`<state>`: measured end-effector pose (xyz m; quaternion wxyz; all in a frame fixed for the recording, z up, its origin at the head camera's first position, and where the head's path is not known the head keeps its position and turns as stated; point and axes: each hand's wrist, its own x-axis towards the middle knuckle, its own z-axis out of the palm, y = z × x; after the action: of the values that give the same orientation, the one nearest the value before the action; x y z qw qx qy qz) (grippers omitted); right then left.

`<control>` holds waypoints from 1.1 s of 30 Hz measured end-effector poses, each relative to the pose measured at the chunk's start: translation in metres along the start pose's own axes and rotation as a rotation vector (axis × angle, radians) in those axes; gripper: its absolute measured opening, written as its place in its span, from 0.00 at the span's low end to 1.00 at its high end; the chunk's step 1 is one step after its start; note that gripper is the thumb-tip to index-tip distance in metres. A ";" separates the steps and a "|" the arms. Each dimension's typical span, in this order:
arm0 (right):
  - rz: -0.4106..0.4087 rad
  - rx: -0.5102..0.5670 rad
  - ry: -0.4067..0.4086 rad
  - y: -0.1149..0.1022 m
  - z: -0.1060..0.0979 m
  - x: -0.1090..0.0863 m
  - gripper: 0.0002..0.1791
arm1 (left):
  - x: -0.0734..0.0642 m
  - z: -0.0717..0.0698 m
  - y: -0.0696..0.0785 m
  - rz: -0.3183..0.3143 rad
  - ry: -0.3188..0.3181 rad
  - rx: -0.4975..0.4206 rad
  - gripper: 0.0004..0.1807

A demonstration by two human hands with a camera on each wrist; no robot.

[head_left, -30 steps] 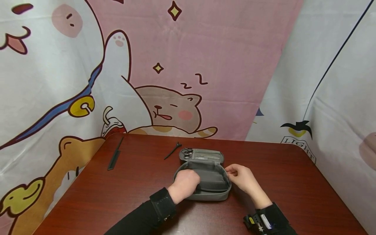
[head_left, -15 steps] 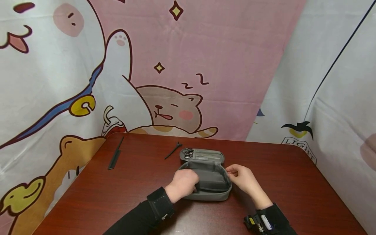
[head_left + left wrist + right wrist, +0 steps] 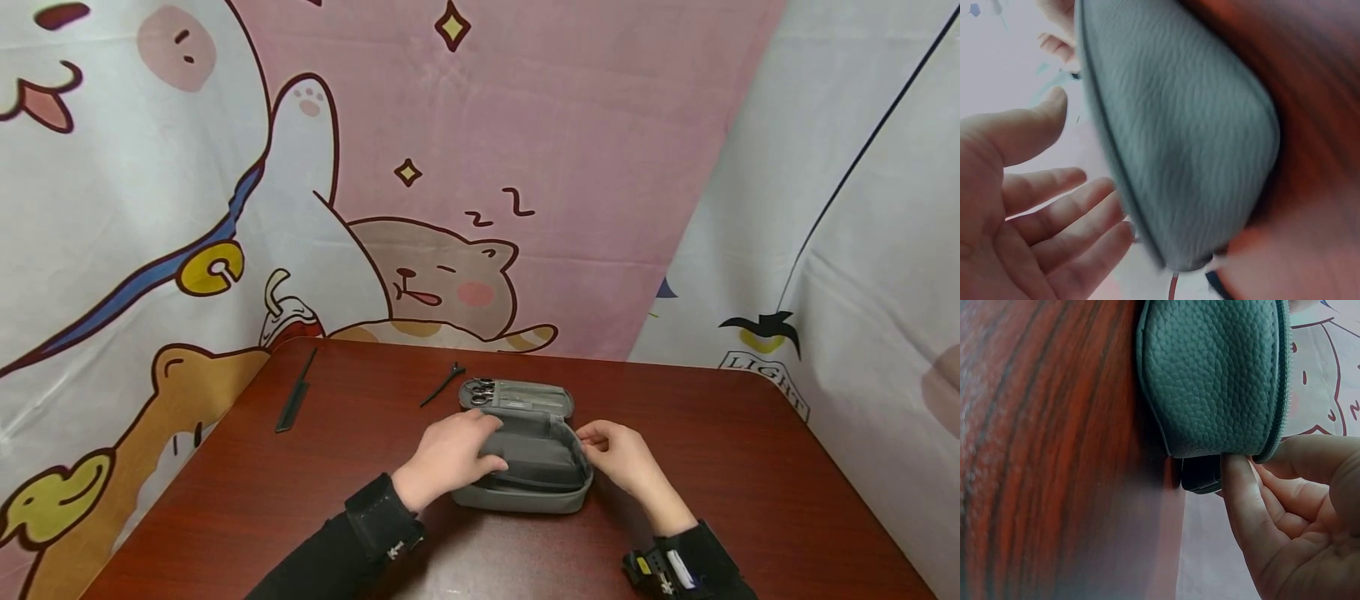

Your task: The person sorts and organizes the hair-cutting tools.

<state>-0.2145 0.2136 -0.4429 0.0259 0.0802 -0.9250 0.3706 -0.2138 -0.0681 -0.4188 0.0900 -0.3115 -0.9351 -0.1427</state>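
A grey zip case [image 3: 517, 500] with pebbled sides lies unzipped on the table, its lid folded back away from me. Scissors [image 3: 480, 390] sit in the lid [image 3: 528, 398], beside a pale panel. My left hand [image 3: 450, 454] is over the case's left rim, fingers extended and thumb apart, holding nothing; its fingertips are partly hidden. At the right end, thumb and finger of my right hand [image 3: 1297, 512] pinch the case's zippered edge [image 3: 1282, 394]. The inside of the case [image 3: 536, 454] looks dark grey; its left part is covered by the left hand.
A dark comb [image 3: 292, 404] with a thin tail lies far left on the reddish-brown table [image 3: 337, 467]. Left of the lid is a slim black clip-like piece [image 3: 442, 385]. A printed cloth [image 3: 585, 167] hangs behind the table.
My left hand, earlier curled down inside the case's left part, has lifted out to the left and spread its thumb and fingers. The right hand keeps its place at the rim.
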 end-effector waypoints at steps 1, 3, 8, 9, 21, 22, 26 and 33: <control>0.000 0.000 0.000 0.000 0.000 0.000 0.06 | -0.001 -0.003 -0.003 -0.009 0.019 -0.018 0.30; -0.001 0.002 -0.001 0.000 0.000 0.000 0.06 | -0.005 -0.010 -0.010 -0.032 0.063 -0.046 0.32; 0.003 0.001 -0.001 -0.001 0.000 0.000 0.06 | -0.013 -0.024 -0.029 -0.126 0.155 -0.073 0.36; 0.000 0.001 -0.002 -0.002 -0.001 0.000 0.06 | -0.015 -0.026 -0.033 -0.152 0.169 -0.073 0.37; 0.008 -0.002 -0.008 -0.004 0.000 -0.001 0.07 | -0.034 -0.040 -0.095 -0.364 0.225 -0.041 0.47; 0.009 -0.002 -0.008 -0.004 0.000 -0.001 0.07 | -0.035 -0.040 -0.100 -0.377 0.231 -0.038 0.47; 0.011 -0.001 -0.009 -0.004 0.000 -0.001 0.07 | -0.039 -0.040 -0.117 -0.436 0.237 -0.038 0.49; 0.004 -0.002 -0.004 -0.004 0.000 -0.001 0.07 | -0.045 -0.046 -0.141 -0.537 0.210 -0.061 0.50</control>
<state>-0.2126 0.2111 -0.4407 0.0232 0.0792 -0.9256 0.3694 -0.2600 -0.2158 -0.4165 0.1358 -0.0391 -0.9650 -0.2209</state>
